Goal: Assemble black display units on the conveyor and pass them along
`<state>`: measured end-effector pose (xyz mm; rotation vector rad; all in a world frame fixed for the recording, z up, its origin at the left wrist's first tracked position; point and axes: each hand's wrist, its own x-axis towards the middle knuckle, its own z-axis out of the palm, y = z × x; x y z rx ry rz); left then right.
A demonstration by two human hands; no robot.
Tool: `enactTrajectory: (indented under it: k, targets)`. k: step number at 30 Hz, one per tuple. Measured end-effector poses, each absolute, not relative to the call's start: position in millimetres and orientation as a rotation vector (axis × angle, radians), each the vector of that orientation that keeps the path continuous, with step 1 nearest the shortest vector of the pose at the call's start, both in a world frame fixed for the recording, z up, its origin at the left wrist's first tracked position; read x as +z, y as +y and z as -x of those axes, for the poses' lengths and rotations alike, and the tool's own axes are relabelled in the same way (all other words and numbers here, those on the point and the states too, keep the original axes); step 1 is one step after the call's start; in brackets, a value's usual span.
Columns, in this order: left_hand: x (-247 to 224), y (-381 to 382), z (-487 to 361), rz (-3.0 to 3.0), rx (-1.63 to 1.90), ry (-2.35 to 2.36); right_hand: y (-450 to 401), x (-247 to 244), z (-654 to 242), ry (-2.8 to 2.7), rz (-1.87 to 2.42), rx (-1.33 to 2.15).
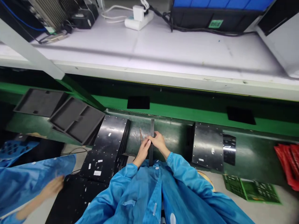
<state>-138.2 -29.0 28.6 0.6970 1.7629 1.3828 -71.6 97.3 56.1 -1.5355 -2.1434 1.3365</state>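
Note:
A narrow dark strip or panel seen edge-on (152,127) stands between my hands over the green work surface, its near end against my blue coat. My left hand (143,150) pinches it from the left, and my right hand (160,142) grips it from the right, with the fingers of both hands meeting at its middle. To the left lies a stack of black panels with studs (112,130). A similar black panel (207,144) lies on a pile to the right.
Grey trays (77,119) lie at the left. A shelf (149,70) crosses above the bench (252,155). Red bags (288,165) and a green rack (253,189) are at the right. Another person's hand (53,186) is at the lower left.

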Motion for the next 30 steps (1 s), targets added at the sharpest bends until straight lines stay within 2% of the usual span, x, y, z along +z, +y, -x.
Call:
enactTrajectory:
  k: [5, 9, 14, 21, 26, 30]
  targets:
    - [40.3, -24.3, 137.5, -0.838, 1.343, 1.943, 108.6, 38.1, 65.2, -2.195, 1.218, 1.312]
    - [57.4, -23.3, 140.1, -0.844, 0.964, 2.238, 110.9, 20.6, 73.4, -2.028, 0.925, 1.381]
    - [77.5, -29.3, 147.1, -0.807, 0.598, 2.446, 96.7, -0.8, 97.6, -1.896, 0.968, 1.472]
    - [79.5, -31.5, 148.7, -0.749, 0.454, 2.577, 85.8, -10.5, 109.3, -1.848, 0.954, 1.556]
    - [67.1, -39.4, 165.1, -0.376, 0.361, 2.733, 98.9, -5.6, 85.7, -1.659, 0.854, 1.856]
    - [61.5, -35.7, 172.8, -0.384, 0.457, 2.810, 108.8, 1.8, 63.0, -1.640, 0.903, 1.792]
